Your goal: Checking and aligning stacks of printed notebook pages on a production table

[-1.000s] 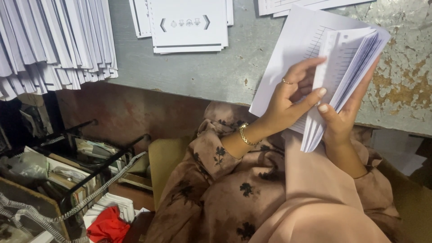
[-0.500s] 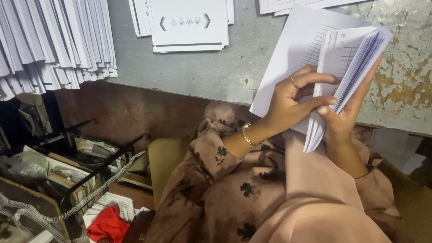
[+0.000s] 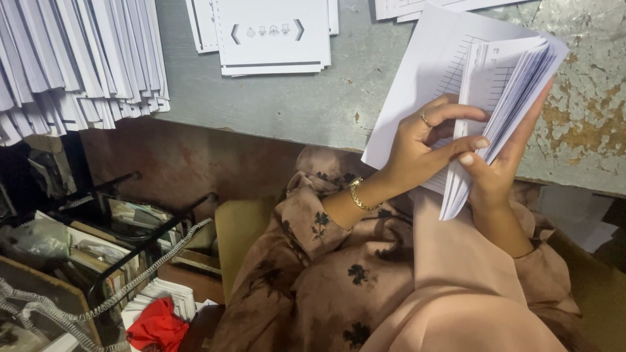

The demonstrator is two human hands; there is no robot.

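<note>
Worn grey table (image 3: 293, 104), cluttered floor (image 3: 98, 261)

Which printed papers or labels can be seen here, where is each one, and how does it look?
Folded bundle of sheets: held upright by left hand and right hand, white with ruled lines.
Printed card stack: top centre on grey table, white, grey arrow marks.
Fanned paper stacks: top left, white.

Sheet print (image 3: 486, 72) illegible; fanned stack (image 3: 72, 58) — cut off left
</note>
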